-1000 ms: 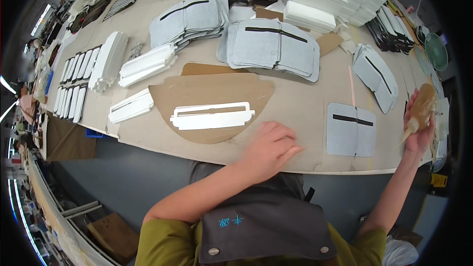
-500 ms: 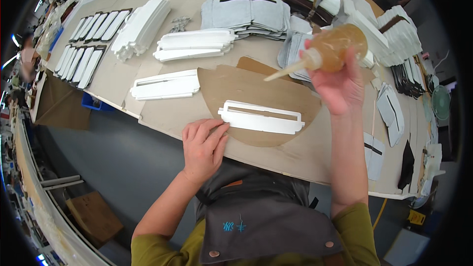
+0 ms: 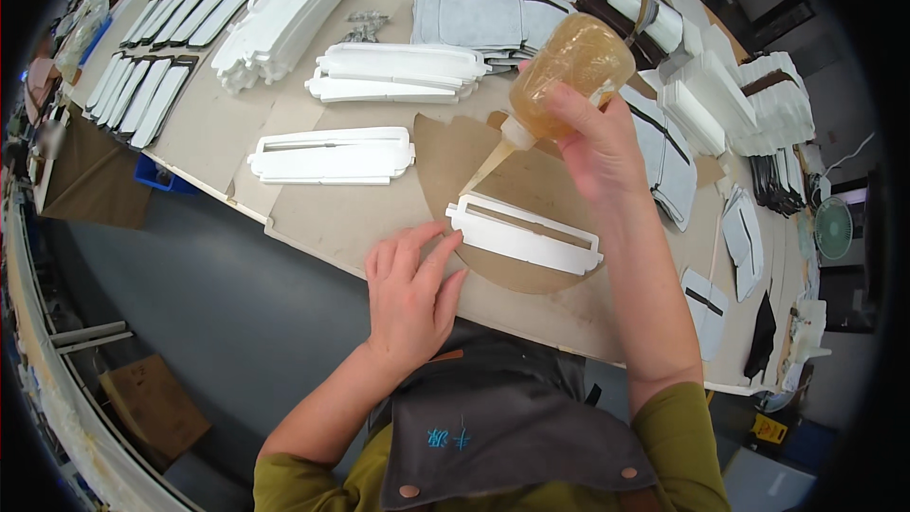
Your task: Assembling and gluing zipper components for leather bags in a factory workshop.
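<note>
My right hand is wrapped round an amber squeeze bottle, tilted so that its long pale nozzle reaches the upper left end of a white slotted strip. That strip lies on a rounded brown cardboard sheet near the table's front edge. My left hand is open, fingers bent, with fingertips at the strip's left end. Another white slotted strip lies to the left of the cardboard, and a pile of similar white strips sits behind it.
The worktable also bears rows of dark-edged white strips, a tall white pile, grey panel stacks with black slots, a strapped bundle and white blocks. A fan stands at the right; a blue bin is under the left edge.
My right hand has brought the bottle from the far right to over the cardboard and tipped its nozzle down to the strip. My left hand has moved to the strip's left end. The view has turned.
</note>
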`<state>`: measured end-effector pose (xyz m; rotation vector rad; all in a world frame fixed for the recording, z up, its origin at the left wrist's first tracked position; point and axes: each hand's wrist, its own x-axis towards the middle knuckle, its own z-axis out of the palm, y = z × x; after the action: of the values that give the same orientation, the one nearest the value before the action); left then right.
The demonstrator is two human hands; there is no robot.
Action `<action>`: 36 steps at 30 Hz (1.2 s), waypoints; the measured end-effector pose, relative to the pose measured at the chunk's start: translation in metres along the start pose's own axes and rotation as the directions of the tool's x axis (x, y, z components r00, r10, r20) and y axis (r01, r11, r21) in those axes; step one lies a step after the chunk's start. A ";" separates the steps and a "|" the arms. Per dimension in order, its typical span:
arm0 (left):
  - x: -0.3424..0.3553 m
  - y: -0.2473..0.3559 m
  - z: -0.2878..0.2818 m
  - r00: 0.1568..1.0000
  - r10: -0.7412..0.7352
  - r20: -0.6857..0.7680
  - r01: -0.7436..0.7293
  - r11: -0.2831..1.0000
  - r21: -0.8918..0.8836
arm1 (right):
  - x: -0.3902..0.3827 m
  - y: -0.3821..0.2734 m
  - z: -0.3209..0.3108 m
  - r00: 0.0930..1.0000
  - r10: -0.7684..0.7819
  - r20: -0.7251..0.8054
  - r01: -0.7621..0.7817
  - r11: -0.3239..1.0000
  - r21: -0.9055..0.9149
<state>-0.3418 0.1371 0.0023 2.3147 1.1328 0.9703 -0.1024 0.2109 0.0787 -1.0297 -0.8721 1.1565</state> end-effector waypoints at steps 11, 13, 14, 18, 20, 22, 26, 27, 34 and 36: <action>0.000 -0.002 0.015 0.999 0.045 -0.017 -0.044 0.997 0.067 | 0.008 0.016 0.026 0.996 -0.049 0.081 0.062 0.984 -0.166; 0.001 -0.003 0.019 0.995 0.062 -0.084 -0.056 0.995 0.082 | 0.010 0.020 0.028 0.993 -0.055 0.103 0.071 0.984 -0.162; 0.001 -0.003 0.019 0.995 0.061 -0.082 -0.054 0.995 0.083 | 0.011 0.022 0.029 0.990 -0.062 0.124 0.082 0.984 -0.160; 0.001 -0.004 0.020 0.994 0.056 -0.092 -0.047 0.994 0.095 | 0.014 0.029 0.028 0.990 -0.028 0.137 0.053 0.982 -0.179; 0.001 -0.004 0.020 0.994 0.056 -0.092 -0.047 0.994 0.097 | 0.015 0.029 0.022 0.989 -0.029 0.147 0.062 0.973 -0.223; 0.001 -0.004 0.021 0.994 0.052 -0.101 -0.043 0.995 0.095 | 0.017 0.012 0.007 0.985 0.039 0.171 0.004 0.970 -0.244; 0.001 -0.004 0.020 0.993 0.055 -0.106 -0.045 0.994 0.098 | 0.020 -0.011 -0.008 0.974 0.126 0.189 -0.136 0.990 0.043; 0.001 -0.004 0.020 0.993 0.057 -0.107 -0.047 0.994 0.099 | 0.019 -0.016 -0.007 0.976 0.120 0.183 -0.169 0.946 0.278; 0.002 -0.003 0.020 0.993 0.051 -0.107 -0.039 0.994 0.106 | 0.012 0.010 0.022 0.994 -0.021 0.112 0.040 0.984 -0.173; 0.002 -0.003 0.021 0.993 0.050 -0.107 -0.039 0.993 0.108 | 0.013 0.019 0.027 0.992 -0.033 0.121 0.054 0.983 -0.173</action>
<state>-0.3270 0.1398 -0.0126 2.4053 1.2071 1.0902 -0.1308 0.2305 0.0688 -1.0879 -1.1011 1.1271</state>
